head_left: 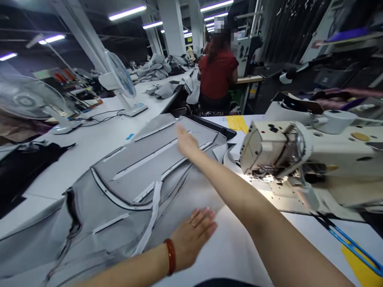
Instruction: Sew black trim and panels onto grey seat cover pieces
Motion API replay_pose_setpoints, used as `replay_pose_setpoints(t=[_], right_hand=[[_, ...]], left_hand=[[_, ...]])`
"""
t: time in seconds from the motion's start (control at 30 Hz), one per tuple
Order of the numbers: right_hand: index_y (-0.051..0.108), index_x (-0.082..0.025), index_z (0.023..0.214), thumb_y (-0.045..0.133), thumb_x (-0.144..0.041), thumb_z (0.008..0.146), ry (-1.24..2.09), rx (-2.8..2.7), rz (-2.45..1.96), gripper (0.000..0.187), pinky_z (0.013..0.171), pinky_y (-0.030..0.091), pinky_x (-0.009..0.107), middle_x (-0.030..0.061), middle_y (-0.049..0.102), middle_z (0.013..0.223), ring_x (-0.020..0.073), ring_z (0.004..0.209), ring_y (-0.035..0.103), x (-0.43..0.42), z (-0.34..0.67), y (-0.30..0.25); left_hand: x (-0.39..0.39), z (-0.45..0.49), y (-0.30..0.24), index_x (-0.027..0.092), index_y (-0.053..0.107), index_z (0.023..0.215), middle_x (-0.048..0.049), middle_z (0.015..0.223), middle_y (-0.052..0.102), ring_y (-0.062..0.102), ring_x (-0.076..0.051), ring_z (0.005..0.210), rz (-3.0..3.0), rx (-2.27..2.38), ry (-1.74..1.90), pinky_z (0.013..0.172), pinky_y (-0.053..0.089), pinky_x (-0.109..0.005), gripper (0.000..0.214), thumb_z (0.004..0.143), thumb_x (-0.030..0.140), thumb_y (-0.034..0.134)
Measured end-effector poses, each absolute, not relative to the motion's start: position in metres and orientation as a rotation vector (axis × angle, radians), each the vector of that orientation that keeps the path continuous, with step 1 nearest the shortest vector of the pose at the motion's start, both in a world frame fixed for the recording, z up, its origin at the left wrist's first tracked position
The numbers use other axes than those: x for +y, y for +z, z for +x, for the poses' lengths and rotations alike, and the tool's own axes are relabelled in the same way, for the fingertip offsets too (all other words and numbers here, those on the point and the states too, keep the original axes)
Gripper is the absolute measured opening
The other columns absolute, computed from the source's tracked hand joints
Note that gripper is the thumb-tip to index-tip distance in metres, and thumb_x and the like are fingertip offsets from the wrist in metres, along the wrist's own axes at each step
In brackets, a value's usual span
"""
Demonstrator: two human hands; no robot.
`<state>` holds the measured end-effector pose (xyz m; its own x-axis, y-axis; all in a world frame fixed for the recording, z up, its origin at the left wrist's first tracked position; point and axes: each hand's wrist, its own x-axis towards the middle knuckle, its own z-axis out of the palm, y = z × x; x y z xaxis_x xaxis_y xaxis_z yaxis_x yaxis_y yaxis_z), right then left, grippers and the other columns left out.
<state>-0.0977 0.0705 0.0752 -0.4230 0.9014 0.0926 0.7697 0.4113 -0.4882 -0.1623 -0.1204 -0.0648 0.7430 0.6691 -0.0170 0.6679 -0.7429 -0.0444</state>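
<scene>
A large grey sewn fabric piece (143,153) with dark seams and white strips lies spread over the white table. My left hand (193,237), with a ring and a reddish-brown bracelet at the wrist, rests palm down on its near part, fingers stretched out. Farther off, my right hand (187,141) is over the upper part of the fabric. Motion smears its fingers, so I cannot make out whether they hold or touch the cloth. A long white strip (152,215) runs along the fabric to the left of my left hand.
At right stands a sewing machine (275,153) with its lamp lit; blue-handled scissors (354,247) lie before it. Two fans (121,79) stand on the table (110,121) at left, near black fabric (28,167). A person in red (218,73) sits ahead.
</scene>
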Motion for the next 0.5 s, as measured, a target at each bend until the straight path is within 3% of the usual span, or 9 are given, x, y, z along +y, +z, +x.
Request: replay_pose_setpoints(t=[0.07,0.17,0.23,0.3,0.4,0.5], right_hand=[[0.018,-0.004,0.143,0.034,-0.008,0.087,0.555,-2.192,-1.715,0.059,0.105,0.028,0.040,0.0211,0.020,0.148,0.0251,0.135,0.026,0.129,-0.101,0.068],[0.020,0.006,0.139,0.045,-0.029,0.088,0.588,-2.042,-1.976,0.067,0.103,0.024,0.053,0.0335,0.033,0.137,0.0345,0.130,0.032,0.180,-0.084,0.042],[0.033,0.005,0.134,0.057,-0.036,0.082,0.609,-2.022,-2.031,0.071,0.102,0.028,0.051,0.0314,0.045,0.129,0.0356,0.125,0.040,0.191,-0.080,0.027],[0.049,0.001,0.124,0.065,-0.031,0.075,0.622,-2.032,-2.019,0.060,0.098,0.035,0.045,0.0273,0.054,0.121,0.0345,0.117,0.049,0.190,-0.088,0.022],[0.063,-0.007,0.106,0.059,-0.022,0.078,0.595,-2.020,-1.912,0.032,0.087,0.043,0.036,0.0217,0.062,0.109,0.0298,0.104,0.057,0.169,-0.109,0.039],[0.064,-0.015,0.097,0.048,-0.027,0.085,0.522,-1.957,-1.734,0.024,0.078,0.044,0.029,0.0112,0.066,0.097,0.0236,0.095,0.060,0.118,-0.108,0.079]], left_hand=[[-0.120,-0.162,-0.069,0.006,0.031,0.137,-0.0116,0.144,0.036,0.026,-0.030,0.134,-2.869,-1.026,-0.011,0.106,0.034,-0.044,0.061,0.079,0.017,0.047],[-0.115,-0.165,-0.084,0.010,0.038,0.134,-0.0064,0.141,0.041,0.027,-0.024,0.135,-2.736,-0.904,-0.265,0.106,0.035,-0.036,0.047,0.089,0.021,0.040],[-0.112,-0.166,-0.095,0.015,0.046,0.129,-0.0033,0.139,0.045,0.030,-0.022,0.133,-2.619,-0.858,-0.437,0.105,0.035,-0.034,0.039,0.091,0.021,0.039],[-0.110,-0.167,-0.103,0.016,0.048,0.126,-0.0023,0.137,0.047,0.034,-0.022,0.131,-2.590,-0.864,-0.486,0.105,0.035,-0.034,0.036,0.092,0.021,0.040],[-0.111,-0.165,-0.101,0.013,0.041,0.132,-0.0068,0.139,0.044,0.034,-0.021,0.132,-2.740,-0.966,-0.309,0.105,0.035,-0.035,0.042,0.092,0.025,0.038],[-0.113,-0.164,-0.087,0.006,0.030,0.138,-0.0132,0.144,0.035,0.026,-0.025,0.135,-2.899,-1.115,-0.096,0.108,0.031,-0.041,0.057,0.090,0.034,0.040]])
